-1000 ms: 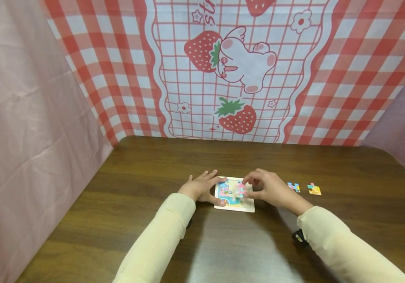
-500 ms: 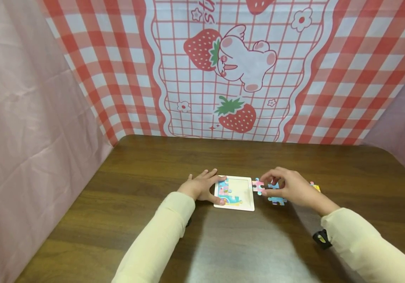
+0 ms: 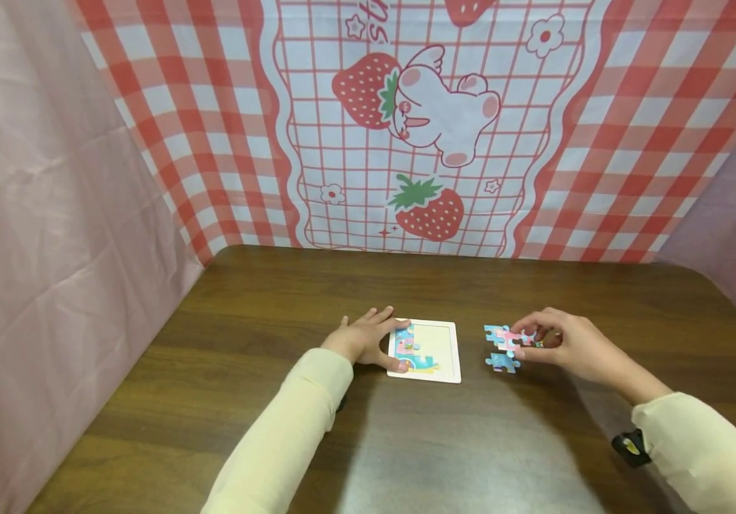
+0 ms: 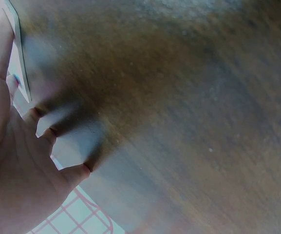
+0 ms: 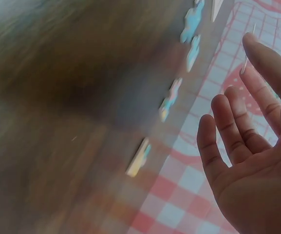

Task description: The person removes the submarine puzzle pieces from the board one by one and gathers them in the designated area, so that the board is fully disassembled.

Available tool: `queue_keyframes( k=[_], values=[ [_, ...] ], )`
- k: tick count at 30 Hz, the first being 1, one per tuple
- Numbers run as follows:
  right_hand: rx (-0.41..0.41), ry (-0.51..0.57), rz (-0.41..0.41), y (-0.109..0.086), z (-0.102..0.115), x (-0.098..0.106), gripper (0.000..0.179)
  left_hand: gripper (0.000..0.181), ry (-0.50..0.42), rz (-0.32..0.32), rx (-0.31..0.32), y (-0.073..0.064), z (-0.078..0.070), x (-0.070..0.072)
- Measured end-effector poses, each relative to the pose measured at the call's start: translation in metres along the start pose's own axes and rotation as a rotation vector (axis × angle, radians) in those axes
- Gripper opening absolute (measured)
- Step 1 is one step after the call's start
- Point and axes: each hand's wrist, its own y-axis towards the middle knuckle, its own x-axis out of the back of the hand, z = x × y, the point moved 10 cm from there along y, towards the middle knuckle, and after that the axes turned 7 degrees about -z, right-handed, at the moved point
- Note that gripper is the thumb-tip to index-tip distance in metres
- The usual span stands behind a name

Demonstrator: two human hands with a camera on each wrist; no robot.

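My left hand (image 3: 365, 343) lies with its fingers spread at the left side of a flat, square, white-bordered puzzle tray (image 3: 445, 351) with a pale cream base. It grips nothing: the index finger and thumb reach over the tray's border, and the other fingers stretch out on the brown wood-grained table (image 3: 303, 300). Between and beside those two digits, joined blue, pink and yellow picture pieces (image 3: 420, 363) fill the left side and part of the near side of the tray; the rest of its base shows bare.

My right hand (image 3: 570, 348), well apart from the tray, pinches a pink-and-light-blue jigsaw piece (image 3: 507, 339) between thumb and index finger (from my right wrist I see it only as a thin edge). It is held above the table, to the right of the tray. From my head, a light-blue loose piece (image 3: 490, 333) shows beyond its left side, and a speckled blue loose piece (image 3: 501, 364) lies just nearer to me. The right wrist view also shows a multicoloured loose piece (image 5: 169, 100) and a yellow-and-teal loose piece (image 5: 138, 158) farther along the table.

Behind the table hangs a red-and-white checked cloth (image 3: 213, 128) printed with strawberries.
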Motion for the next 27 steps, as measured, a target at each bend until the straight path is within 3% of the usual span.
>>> queue_keyframes(
  k=[12, 20, 27],
  values=[
    [-0.01, -0.063, -0.016, -0.025, -0.029, 0.016, 0.031, 0.086, 0.007, -0.002, 0.001, 0.0, 0.0, 0.0],
    [-0.063, -0.089, 0.055, -0.038, -0.041, 0.012, 0.028, 0.086, 0.004, -0.011, -0.002, 0.003, 0.002, -0.002],
    [-0.066, -0.09, 0.054, -0.043, -0.048, 0.009, 0.027, 0.085, -0.015, -0.013, -0.005, 0.0, 0.0, 0.0]
  ],
)
